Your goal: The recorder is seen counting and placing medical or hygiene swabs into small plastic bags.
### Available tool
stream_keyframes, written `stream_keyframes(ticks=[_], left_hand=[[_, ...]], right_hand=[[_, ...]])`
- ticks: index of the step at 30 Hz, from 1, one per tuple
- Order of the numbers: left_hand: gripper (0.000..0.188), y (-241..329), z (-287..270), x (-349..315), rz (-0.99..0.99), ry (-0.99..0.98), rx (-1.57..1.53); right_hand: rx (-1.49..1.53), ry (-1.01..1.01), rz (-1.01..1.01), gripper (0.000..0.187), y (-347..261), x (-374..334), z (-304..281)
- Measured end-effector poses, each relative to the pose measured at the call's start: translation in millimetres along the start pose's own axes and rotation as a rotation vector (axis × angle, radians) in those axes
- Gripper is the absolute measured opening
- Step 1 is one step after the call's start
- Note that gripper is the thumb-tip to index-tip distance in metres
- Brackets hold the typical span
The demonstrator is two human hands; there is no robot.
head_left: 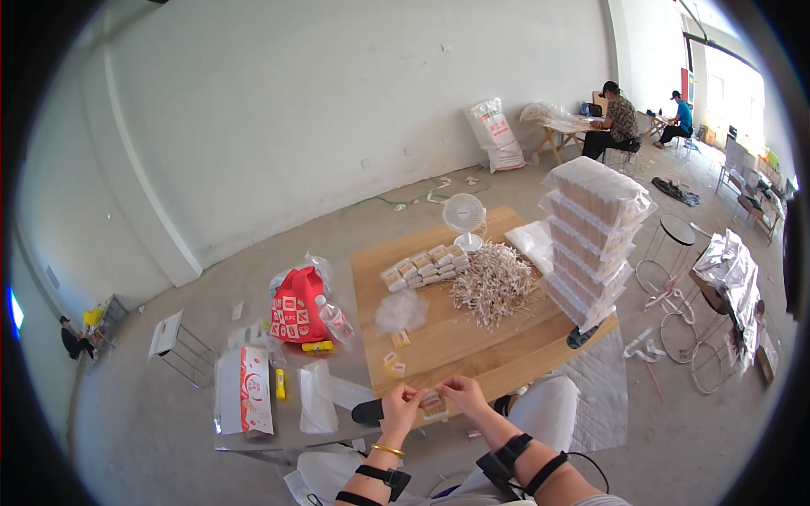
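Small packet (pixel 433 402) pinched between hands, left (pixel 400 405), right (pixel 461 392).

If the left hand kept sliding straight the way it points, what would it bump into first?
The left hand points right, across the table edge, toward the small packet that both hands hold. Straight on it would likely meet that packet first, then the right hand; depth is hard to judge here.

Fan (pixel 465 216) behind stick pile (pixel 494 291) on table (pixel 472 346); stacked packs (pixel 591 240) to rt.
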State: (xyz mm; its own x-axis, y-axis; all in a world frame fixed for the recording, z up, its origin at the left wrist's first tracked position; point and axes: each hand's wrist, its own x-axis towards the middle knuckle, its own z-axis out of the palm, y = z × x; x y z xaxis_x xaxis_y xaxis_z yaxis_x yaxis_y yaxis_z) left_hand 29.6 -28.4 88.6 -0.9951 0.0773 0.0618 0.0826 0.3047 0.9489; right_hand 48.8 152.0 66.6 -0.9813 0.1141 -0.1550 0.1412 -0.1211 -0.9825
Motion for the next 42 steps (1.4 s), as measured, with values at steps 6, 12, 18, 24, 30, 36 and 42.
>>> stream_keyframes(ticks=[6, 12, 18, 24, 30, 36, 42], left_hand=[[0.025, -28, 30, 21, -0.047, 0.010, -0.192], [0.026, -54, 43, 26, -0.140, -0.075, -0.157], [0.022, -59, 33, 32, -0.425, -0.330, -0.356], [0.033, -74, 27, 69, -0.593, -0.386, -0.475], [0.034, -82, 15, 75, -0.663, -0.477, -0.639], [0.030, -59, 15, 64, -0.621, -0.499, -0.587], [0.030, -62, 16, 67, -0.601, -0.376, -0.616]], right_hand=[[0.071, 0.059, -0.113, 0.016, 28, 32, -12], [-0.147, 0.014, -0.101, 0.022, 71, 45, -33], [-0.298, -0.096, -0.012, 0.030, 67, 47, -37], [-0.297, -0.129, 0.012, 0.033, 51, 76, -33], [-0.200, -0.182, 0.092, 0.031, 49, 85, -27], [-0.195, -0.245, 0.101, 0.032, 53, 77, -32], [-0.041, -0.144, -0.062, 0.029, 50, 74, -20]])
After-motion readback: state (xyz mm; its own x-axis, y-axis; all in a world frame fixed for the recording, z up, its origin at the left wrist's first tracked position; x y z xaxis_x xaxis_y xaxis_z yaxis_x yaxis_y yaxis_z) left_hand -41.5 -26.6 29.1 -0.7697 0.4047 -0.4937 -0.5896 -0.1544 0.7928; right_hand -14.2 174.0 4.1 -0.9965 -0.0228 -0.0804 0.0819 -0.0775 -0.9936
